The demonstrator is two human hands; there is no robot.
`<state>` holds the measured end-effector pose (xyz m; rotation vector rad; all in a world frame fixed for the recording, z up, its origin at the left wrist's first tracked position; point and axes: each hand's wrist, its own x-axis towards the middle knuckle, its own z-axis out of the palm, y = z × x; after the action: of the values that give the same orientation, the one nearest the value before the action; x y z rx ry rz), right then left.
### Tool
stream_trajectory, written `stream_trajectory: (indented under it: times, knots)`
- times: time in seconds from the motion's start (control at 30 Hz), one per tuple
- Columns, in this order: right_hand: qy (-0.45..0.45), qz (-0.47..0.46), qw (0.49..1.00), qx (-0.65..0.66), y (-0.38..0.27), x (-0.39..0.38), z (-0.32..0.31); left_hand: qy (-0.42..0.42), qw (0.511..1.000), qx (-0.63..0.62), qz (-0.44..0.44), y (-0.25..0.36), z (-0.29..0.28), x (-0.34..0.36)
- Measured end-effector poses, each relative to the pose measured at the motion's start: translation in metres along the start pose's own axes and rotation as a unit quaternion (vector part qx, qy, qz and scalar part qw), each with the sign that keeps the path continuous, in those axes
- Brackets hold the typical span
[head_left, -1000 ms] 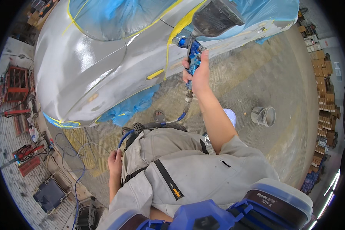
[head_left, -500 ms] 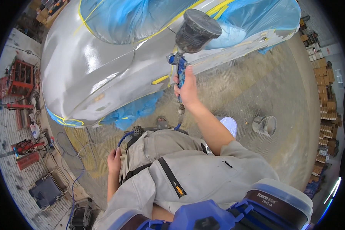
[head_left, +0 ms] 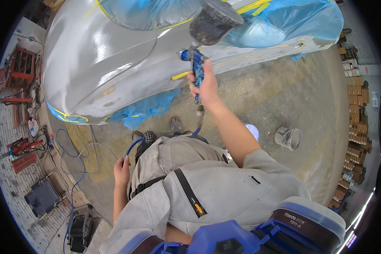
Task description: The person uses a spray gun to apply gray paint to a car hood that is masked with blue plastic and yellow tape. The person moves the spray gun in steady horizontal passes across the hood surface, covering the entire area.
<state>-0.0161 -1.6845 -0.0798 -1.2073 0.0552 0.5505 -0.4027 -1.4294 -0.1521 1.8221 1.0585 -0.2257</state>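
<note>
In our right hand (head_left: 208, 86) we hold a blue spray gun (head_left: 198, 70); the fingers are clamped around its handle, but we cannot tell if the trigger is pressed. The gun is in front of us, on the near side of the grey car body (head_left: 82, 63), and its nozzle looks to the left. The dark cup (head_left: 213, 26) sits above the gun, leaning a little to the right; we think the handle is kept below it so that the cup stays mostly upright.

Our left hand (head_left: 122, 170) is clamped on a blue hose (head_left: 135, 144), low at our left side, probably to keep it away from the car. Blue film (head_left: 262, 36) covers the far parts, and yellow tape (head_left: 180, 75) follows some edges, it seems for protecting them. To the right, well apart, a bucket (head_left: 282, 136) stands on the floor (head_left: 249, 99).
</note>
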Motion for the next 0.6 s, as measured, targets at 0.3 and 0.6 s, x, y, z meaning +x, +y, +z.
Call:
stream_trajectory:
  times: [0.3,0.6]
  knots:
    - [0.114,-0.025,0.993,0.002,-0.014,-0.002,-0.032,-0.024,0.999,-0.01,0.025,0.01,0.006,-0.002]
    - [0.139,-0.062,0.988,-0.037,0.0,-0.016,-0.016,-0.017,0.999,-0.038,0.022,0.009,-0.001,-0.019]
